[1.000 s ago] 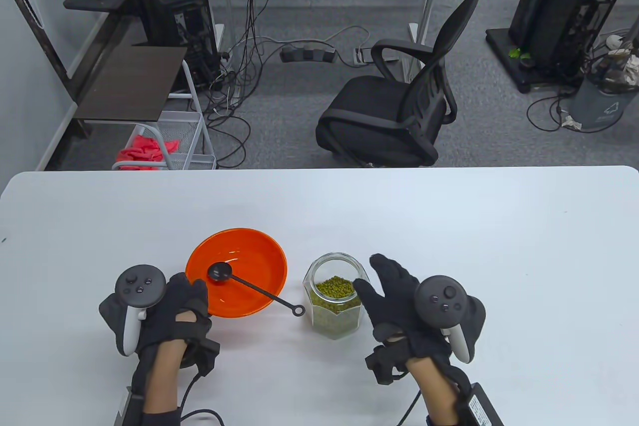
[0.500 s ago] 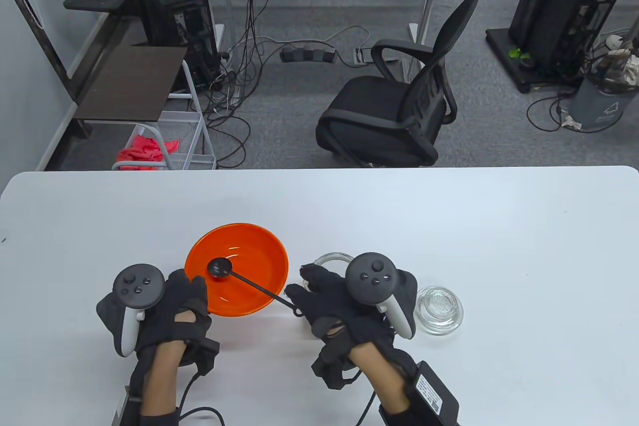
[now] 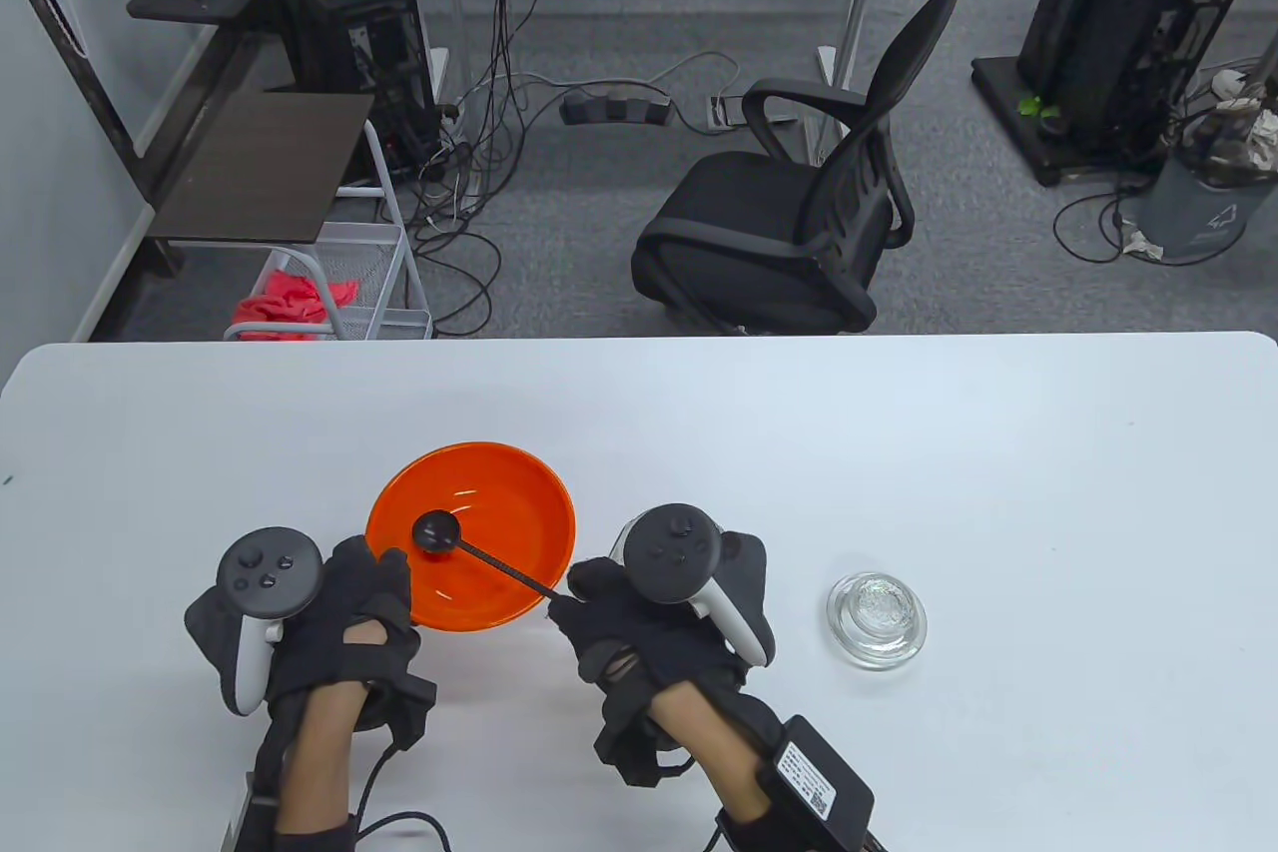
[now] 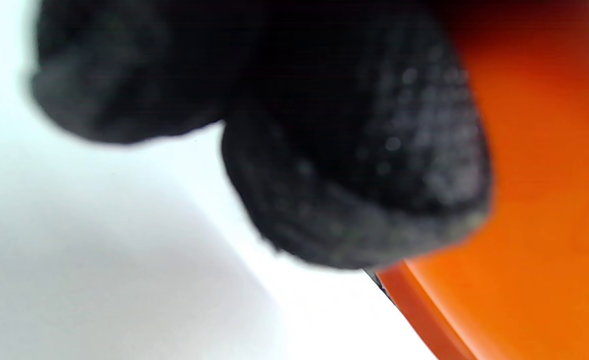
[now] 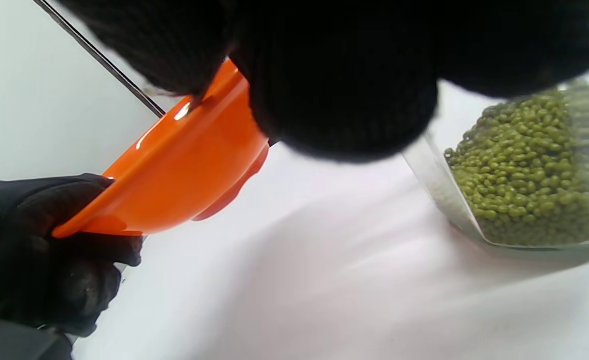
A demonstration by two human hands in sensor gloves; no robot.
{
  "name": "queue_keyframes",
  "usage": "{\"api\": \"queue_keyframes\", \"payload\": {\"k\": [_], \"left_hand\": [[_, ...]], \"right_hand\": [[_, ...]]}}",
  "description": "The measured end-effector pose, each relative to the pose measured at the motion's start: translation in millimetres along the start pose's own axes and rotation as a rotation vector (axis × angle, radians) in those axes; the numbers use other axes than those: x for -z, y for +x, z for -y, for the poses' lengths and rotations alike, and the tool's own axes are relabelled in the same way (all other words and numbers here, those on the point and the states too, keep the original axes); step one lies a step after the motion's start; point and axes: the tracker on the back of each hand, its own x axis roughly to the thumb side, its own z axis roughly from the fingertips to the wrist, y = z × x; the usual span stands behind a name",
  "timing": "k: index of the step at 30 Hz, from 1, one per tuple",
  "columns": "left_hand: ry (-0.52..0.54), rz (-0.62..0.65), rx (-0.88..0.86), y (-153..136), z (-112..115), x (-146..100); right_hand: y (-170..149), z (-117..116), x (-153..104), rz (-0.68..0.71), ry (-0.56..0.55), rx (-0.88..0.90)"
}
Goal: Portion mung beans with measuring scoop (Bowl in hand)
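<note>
An orange bowl (image 3: 499, 502) holds a black measuring scoop (image 3: 435, 532) whose thin handle sticks out over the bowl's right rim. My left hand (image 3: 384, 577) grips the bowl's near-left rim; the right wrist view shows the bowl (image 5: 184, 170) tilted and off the table in that hand (image 5: 49, 250). My right hand (image 3: 569, 597) pinches the end of the scoop handle (image 5: 104, 62). The glass jar of mung beans (image 5: 519, 165) stands open just right of the bowl, mostly hidden behind my right hand in the table view. The left wrist view shows my fingers (image 4: 354, 175) on the bowl (image 4: 549, 200).
The jar's glass lid (image 3: 876, 617) lies on the white table (image 3: 899, 452) to the right of my right hand. An office chair (image 3: 799, 223) stands beyond the table's far edge.
My right hand moved left from beside the jar, across its front, to the scoop handle's end and closed on it. The bowl rose and shifted slightly away in my left hand.
</note>
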Motion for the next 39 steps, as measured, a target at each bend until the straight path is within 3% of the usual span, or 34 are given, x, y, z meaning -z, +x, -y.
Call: {"api": "queue_keyframes", "payload": {"k": [7,20,28,39], "left_hand": [[0.008,0.003,0.004,2,-1,-3],[0.029,-0.035,0.038,-16,10,-13],[0.006,-0.079,0.032,-36,25,-10],[-0.054,-0.1,0.055,-49,39,-5]], "right_hand": [[-3,10,-5,0.042,-0.095,0.064],[-30,64,-30,0.058,-0.327,0.086],[-48,92,-45,0.027,-0.452,-0.022],[-51,138,-71,0.038,-0.528,-0.162]]}}
